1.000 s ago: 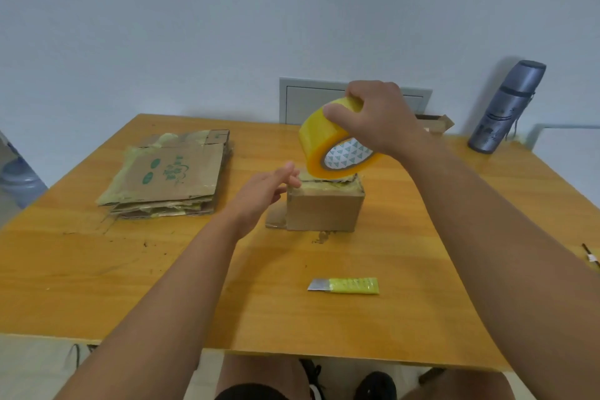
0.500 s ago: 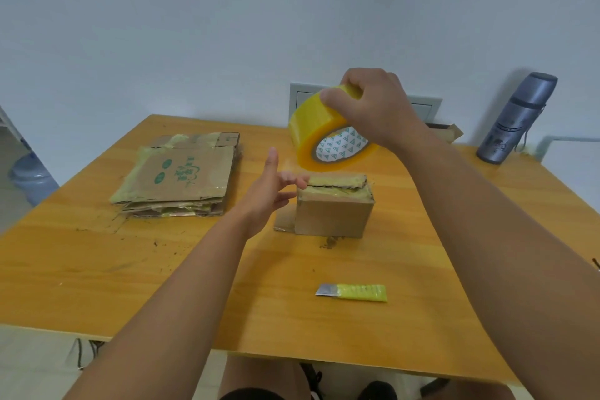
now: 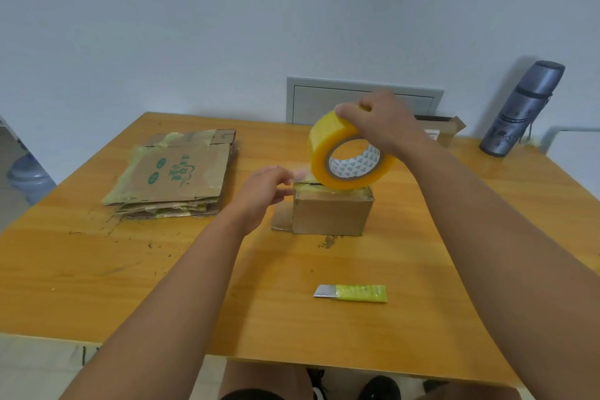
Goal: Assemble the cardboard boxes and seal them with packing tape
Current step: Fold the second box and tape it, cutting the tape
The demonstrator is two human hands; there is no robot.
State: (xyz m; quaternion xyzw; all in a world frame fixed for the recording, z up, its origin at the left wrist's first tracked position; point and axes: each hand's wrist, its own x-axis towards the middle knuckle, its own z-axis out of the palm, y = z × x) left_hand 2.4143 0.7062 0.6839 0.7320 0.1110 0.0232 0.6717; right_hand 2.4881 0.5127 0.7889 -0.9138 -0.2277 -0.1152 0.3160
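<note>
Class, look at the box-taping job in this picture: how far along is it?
Done: one small box stands folded up. In hand: the right hand holds the tape roll over its top, and the left hand pinches the tape end at the box's left edge. Left: the stack of flat boxes, still unfolded.

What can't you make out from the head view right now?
- Top seam of the small box: covered by the tape roll held in the right hand.
- Whether the left hand pinches the tape end: blurred at its fingers.
- Open box at the far edge: mostly behind the right wrist.
- Print on the bottle: too small.
</note>
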